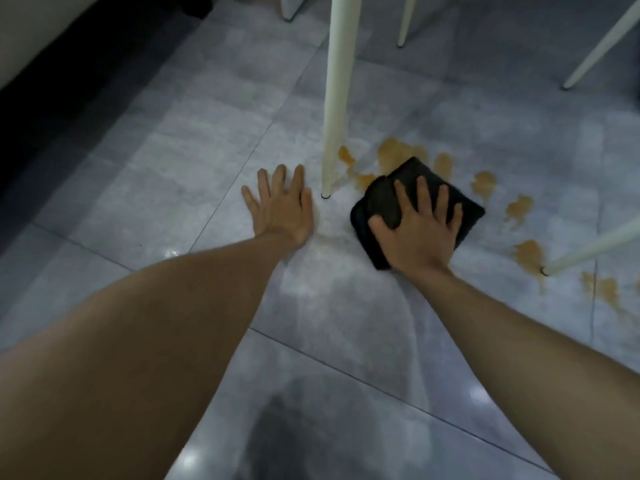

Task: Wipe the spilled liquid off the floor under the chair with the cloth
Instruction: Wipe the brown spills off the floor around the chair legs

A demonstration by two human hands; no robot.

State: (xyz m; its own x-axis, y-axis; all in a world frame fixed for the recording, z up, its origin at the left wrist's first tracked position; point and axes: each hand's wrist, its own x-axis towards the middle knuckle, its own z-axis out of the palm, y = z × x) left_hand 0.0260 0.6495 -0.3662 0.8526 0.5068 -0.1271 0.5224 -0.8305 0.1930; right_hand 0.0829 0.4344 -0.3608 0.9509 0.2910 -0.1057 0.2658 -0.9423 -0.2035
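Observation:
A folded black cloth [384, 199] lies flat on the grey tiled floor, and my right hand [420, 230] presses down on it with fingers spread. Orange-brown spilled liquid [394, 155] sits in several patches just beyond the cloth and trails off to the right, with more puddles [528, 252] around a second chair leg. My left hand [282, 206] rests palm-down on the floor, fingers apart, just left of the nearest white chair leg [334, 98]. That leg stands between my two hands.
More white chair legs stand at the right [588, 249], the upper middle [406, 22] and the upper right [602, 46]. A dark strip under pale furniture [34, 109] runs along the left. Glossy grey tiles [311, 358] stretch toward me.

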